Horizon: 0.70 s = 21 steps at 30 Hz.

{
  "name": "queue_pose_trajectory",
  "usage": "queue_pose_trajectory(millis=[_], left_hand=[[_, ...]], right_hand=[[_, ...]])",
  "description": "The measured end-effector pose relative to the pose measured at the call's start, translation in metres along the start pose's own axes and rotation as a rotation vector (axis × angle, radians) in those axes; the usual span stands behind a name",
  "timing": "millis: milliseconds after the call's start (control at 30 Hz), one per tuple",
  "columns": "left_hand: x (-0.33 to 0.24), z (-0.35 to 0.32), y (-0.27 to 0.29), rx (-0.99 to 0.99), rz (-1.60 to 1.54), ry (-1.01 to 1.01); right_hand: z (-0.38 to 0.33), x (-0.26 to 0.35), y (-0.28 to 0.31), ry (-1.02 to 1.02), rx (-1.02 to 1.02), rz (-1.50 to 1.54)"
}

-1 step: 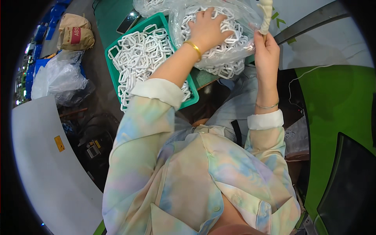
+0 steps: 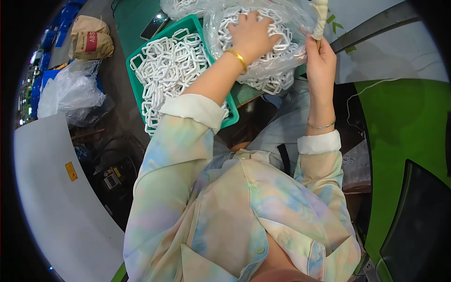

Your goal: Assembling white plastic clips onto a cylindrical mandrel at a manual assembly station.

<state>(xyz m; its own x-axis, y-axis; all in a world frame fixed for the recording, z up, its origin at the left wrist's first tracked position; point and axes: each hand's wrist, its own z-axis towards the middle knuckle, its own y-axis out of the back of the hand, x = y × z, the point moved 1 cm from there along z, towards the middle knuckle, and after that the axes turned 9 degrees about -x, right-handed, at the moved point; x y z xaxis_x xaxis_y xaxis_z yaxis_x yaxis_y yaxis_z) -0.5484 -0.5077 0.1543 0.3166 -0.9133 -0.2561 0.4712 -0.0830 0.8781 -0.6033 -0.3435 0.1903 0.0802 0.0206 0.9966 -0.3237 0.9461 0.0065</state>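
My left hand [image 2: 253,35], a gold bangle at its wrist, lies with fingers spread on a heap of white plastic links [image 2: 282,47]. The links fill a clear plastic bag [image 2: 268,70] on the table. At the bag's right side, my right hand [image 2: 321,58] is closed, thumb and fingers together on the bag's edge. Just above those fingertips is a cream-coloured, twisted, wrapped piece [image 2: 320,19]; whether they touch it I cannot tell. Left of the bag, partly under my left forearm, a green tray [image 2: 136,87] holds many similar white links [image 2: 171,63].
A phone [image 2: 154,26] lies beyond the tray on the green tabletop [image 2: 129,14]. Off to the left are a brown paper sack [image 2: 91,37], plastic wrapping [image 2: 73,94] and a white panel [image 2: 51,164]. To the right are a green surface [image 2: 399,117] and a dark screen [image 2: 418,221].
My left hand and forearm have shifted slightly to the right over the links. My right hand stays almost where it was at the bag's edge.
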Motion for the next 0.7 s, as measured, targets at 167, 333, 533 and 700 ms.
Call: queue_pose_trajectory(millis=[167,333,533,700], left_hand=[[-0.013,-0.014,-0.001,0.333,-0.313,-0.255],[0.042,0.002,0.010,0.247,0.133,-0.251],[-0.001,-0.017,0.010,0.303,-0.128,-0.311],[0.029,-0.004,0.040,0.266,0.200,-0.119]], right_hand=[[0.010,-0.006,0.004,0.033,-0.040,-0.017],[0.005,-0.004,0.008,0.016,-0.062,0.033],[0.006,-0.011,0.015,0.035,-0.013,-0.089],[0.004,-0.009,0.024,0.037,-0.099,-0.071]])
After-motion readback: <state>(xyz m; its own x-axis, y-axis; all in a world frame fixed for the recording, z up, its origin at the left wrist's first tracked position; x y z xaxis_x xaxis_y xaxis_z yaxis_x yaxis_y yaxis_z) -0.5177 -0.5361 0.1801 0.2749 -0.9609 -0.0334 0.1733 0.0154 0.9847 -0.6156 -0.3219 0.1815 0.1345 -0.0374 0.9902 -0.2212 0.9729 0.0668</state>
